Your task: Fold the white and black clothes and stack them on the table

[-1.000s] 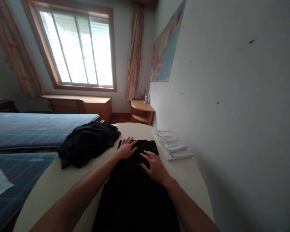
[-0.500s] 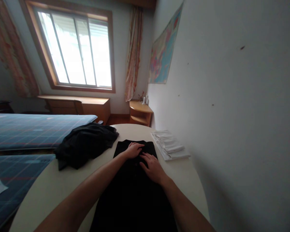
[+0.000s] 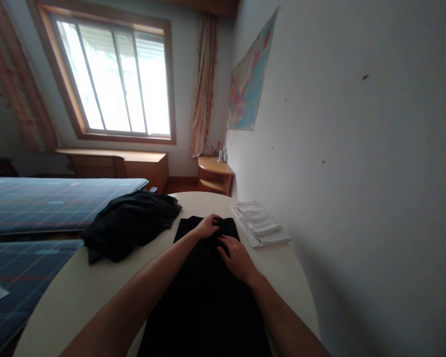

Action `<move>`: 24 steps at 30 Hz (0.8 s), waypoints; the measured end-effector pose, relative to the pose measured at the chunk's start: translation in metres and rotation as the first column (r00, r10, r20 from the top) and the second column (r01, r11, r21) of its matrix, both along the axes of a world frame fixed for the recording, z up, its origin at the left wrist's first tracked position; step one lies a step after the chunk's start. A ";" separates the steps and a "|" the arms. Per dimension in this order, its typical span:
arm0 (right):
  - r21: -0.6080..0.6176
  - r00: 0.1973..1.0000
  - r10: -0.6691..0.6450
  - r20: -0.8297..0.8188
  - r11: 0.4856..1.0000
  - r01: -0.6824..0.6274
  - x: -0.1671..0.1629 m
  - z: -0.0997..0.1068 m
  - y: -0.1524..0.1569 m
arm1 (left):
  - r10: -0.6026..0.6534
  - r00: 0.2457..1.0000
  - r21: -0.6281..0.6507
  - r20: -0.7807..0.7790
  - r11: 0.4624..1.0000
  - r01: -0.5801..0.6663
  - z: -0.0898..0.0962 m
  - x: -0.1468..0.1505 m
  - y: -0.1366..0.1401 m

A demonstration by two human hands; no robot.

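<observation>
A black shirt (image 3: 208, 307) lies lengthwise on a round cream table (image 3: 55, 302), its collar end away from me and small buttons faintly showing down its middle. My left hand (image 3: 208, 226) is at the upper part near the collar, fingers bent and closed on the dark cloth; their tips are hard to make out. Just to the right and nearer me, my right hand (image 3: 240, 259) rests on the shirt with its fingers stretched out and thumb apart. The shirt's near end runs out of view at the bottom.
A rumpled black garment (image 3: 130, 225) lies at the table's left edge. Folded white cloth (image 3: 262, 225) sits at the right, close to the wall (image 3: 357, 223). Beds with blue plaid mattresses (image 3: 55, 206) stand left; a corner shelf (image 3: 215, 168) is beyond the table.
My left hand has shifted slightly up toward the collar, and its fingers have gone from stretched out to bent. My right hand stays nearly in place on the shirt.
</observation>
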State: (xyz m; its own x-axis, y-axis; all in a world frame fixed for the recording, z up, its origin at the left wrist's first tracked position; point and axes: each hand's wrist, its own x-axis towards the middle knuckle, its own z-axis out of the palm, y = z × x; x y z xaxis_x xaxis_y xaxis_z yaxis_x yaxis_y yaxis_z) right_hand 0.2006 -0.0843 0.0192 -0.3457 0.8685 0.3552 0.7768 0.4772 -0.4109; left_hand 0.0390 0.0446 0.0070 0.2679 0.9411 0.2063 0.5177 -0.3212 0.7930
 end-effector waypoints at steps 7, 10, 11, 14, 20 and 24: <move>-0.065 0.993 -0.041 0.115 0.997 0.049 0.001 -0.005 0.001 | 0.046 0.986 0.192 -0.162 0.981 -0.014 0.013 0.000 -0.017; -0.121 0.988 -0.042 0.149 0.991 0.060 0.003 -0.007 0.002 | -0.030 0.956 0.235 -0.291 0.967 0.102 0.015 -0.005 -0.029; -0.130 0.988 -0.037 0.151 0.990 0.057 0.003 -0.007 0.003 | -0.055 0.941 0.231 -0.334 0.963 0.139 0.014 -0.008 -0.032; -0.147 0.990 -0.024 0.138 0.988 0.045 0.005 -0.006 0.004 | -0.081 0.898 0.206 -0.433 0.961 0.186 0.013 -0.015 -0.038; -0.166 0.996 0.071 0.051 0.984 -0.062 0.018 -0.003 0.005 | -0.081 0.876 0.214 -0.476 0.955 0.205 0.030 -0.041 -0.057; -0.122 0.992 0.129 0.010 0.984 -0.127 0.027 0.009 -0.003 | -0.239 0.855 0.094 -0.461 0.945 0.315 0.052 -0.070 -0.094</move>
State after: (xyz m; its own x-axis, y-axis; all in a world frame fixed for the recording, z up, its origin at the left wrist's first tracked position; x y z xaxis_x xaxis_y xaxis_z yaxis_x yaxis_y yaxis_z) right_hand 0.2279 -0.0873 0.0280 -0.4624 0.8527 0.2431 0.7202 0.5211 -0.4579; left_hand -0.0313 -0.0490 0.0592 0.6102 0.7785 0.1468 0.6689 -0.6056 0.4311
